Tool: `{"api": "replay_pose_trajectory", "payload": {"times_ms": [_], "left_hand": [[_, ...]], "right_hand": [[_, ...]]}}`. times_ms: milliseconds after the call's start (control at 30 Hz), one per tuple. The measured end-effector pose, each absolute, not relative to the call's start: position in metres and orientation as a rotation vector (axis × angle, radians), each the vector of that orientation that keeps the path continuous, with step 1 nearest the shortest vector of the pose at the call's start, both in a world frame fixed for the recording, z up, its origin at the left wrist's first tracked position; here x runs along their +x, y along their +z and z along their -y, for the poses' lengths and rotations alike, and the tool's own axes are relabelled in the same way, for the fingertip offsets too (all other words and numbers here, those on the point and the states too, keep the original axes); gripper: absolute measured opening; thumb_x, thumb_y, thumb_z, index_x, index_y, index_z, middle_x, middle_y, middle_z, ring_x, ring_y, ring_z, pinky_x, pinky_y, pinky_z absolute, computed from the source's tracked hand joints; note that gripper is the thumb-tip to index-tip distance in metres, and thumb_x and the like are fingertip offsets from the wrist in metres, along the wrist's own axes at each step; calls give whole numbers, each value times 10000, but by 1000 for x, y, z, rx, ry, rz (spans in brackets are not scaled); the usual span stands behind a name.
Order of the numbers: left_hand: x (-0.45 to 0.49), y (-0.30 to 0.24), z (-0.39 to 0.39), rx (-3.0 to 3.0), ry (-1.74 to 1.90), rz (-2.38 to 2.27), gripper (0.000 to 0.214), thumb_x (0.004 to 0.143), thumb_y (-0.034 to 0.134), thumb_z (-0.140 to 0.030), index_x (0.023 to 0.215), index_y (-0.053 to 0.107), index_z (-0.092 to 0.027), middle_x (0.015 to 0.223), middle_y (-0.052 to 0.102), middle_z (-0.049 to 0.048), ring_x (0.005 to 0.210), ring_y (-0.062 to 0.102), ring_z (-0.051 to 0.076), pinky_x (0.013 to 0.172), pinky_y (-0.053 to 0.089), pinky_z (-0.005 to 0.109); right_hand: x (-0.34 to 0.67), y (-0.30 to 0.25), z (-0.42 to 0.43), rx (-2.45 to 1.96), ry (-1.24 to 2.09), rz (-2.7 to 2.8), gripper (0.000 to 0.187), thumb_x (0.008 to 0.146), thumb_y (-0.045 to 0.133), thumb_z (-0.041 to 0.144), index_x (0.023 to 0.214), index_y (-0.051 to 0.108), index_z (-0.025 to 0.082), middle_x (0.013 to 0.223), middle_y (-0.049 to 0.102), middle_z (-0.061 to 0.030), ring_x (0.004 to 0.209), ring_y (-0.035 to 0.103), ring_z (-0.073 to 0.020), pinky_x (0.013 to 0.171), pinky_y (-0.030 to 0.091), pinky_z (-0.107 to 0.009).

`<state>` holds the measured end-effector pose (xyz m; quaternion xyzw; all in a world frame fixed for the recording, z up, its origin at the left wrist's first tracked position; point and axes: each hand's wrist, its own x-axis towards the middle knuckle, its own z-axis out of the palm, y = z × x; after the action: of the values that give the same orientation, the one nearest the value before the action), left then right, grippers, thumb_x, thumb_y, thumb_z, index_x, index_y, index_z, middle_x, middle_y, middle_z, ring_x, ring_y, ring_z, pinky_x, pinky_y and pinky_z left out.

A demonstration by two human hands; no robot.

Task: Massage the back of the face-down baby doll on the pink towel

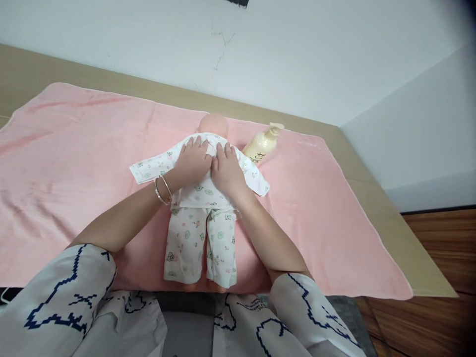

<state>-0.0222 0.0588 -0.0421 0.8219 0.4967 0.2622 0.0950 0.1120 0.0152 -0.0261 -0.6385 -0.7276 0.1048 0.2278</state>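
A baby doll (213, 125) lies stretched out on a pink blanket, its bald head at the far side and no face showing. It wears a white printed top (201, 196) and matching trousers (186, 245). My left hand (193, 161) lies flat on the upper part of the top, fingers slightly spread. Beside it, my right hand (227, 171) rests flat on the same cloth, the two thumbs close together. Neither hand grips anything. Both sleeves of the top spread outward. A cream pump bottle (262, 144) is just beyond the doll's right-hand sleeve.
The pink blanket (316, 218) covers most of a light wooden table (375, 208), with some creases at the left. A white wall (148, 49) stands behind the table. Brown wooden boards (442, 248) show at the lower right.
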Motion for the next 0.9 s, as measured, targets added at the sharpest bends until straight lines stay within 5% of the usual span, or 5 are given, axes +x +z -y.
{"api": "replay_pose_trajectory", "payload": {"times_ms": [200, 333, 667, 900], "left_hand": [[-25, -45, -71, 2412, 760, -1581, 533, 958, 319, -226, 1433, 458, -29, 1548, 437, 218, 1495, 337, 326, 1250, 235, 538], [-18, -44, -63, 2373, 790, -1653, 531, 969, 314, -251, 1439, 464, -55, 1550, 446, 189, 1488, 342, 331, 1248, 240, 538], [-16, -45, -61, 2392, 833, -1693, 511, 987, 320, -276, 1442, 472, -98, 1533, 479, 153, 1465, 373, 328, 1237, 262, 528], [-17, -3, -17, 2663, 377, -1699, 467, 993, 339, -234, 1335, 536, 17, 1305, 611, 280, 1258, 574, 381, 1088, 408, 543]], "right_hand": [[99, -10, 10, -1811, 255, 2134, 574, 983, 339, 250, 1524, 370, 61, 1617, 319, -208, 1531, 213, -402, 1227, 257, -603], [115, -2, -8, -1773, 360, 2158, 553, 1017, 300, 298, 1501, 416, 55, 1594, 373, -198, 1526, 266, -340, 1262, 229, -516], [136, -25, -40, -1739, 282, 2068, 578, 1017, 296, 360, 1538, 368, 121, 1636, 311, -142, 1543, 222, -316, 1263, 146, -545], [121, 9, -8, -1826, 303, 2116, 529, 979, 361, 216, 1486, 444, 91, 1543, 444, -216, 1452, 407, -355, 1164, 375, -523]]}}
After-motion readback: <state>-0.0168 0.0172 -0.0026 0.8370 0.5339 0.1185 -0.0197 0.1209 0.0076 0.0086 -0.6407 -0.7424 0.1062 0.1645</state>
